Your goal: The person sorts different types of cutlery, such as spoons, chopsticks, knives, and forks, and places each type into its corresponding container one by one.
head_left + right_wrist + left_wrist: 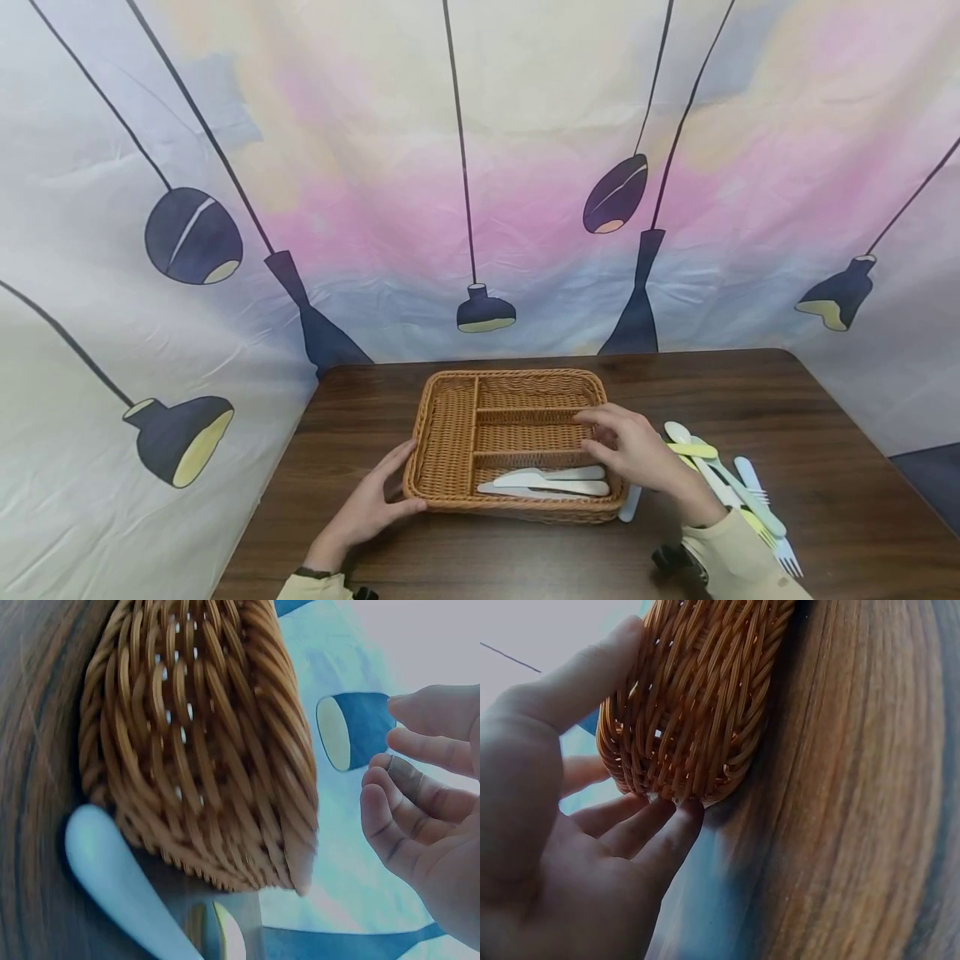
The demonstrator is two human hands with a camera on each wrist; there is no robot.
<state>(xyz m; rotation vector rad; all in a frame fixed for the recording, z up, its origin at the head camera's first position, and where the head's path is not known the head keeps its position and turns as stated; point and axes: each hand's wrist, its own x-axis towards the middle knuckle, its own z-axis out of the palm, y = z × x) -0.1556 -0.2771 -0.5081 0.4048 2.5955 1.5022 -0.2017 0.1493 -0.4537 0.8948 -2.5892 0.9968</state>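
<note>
A brown wicker basket (442,500) with long compartments on its right and one upright compartment on its left stands on the table. My left hand (372,498) grips its front left corner, thumb on one side and fingertips on the other; the left wrist view shows these fingertips (690,814) against the weave. White knives (551,482) lie together in the basket's front compartment. Over the basket's right end hovers my right hand (637,446), fingers loosely bent and holding nothing; in the right wrist view the fingers (390,817) are apart from the basket wall.
Right of the basket, a loose pile holds a white spoon (677,432), a yellow-green fork (759,527), a light blue handle (748,473) and other cutlery. Another pale blue handle (630,504) lies against the basket's right side. A printed cloth (525,208) hangs behind the dark wooden table (360,417).
</note>
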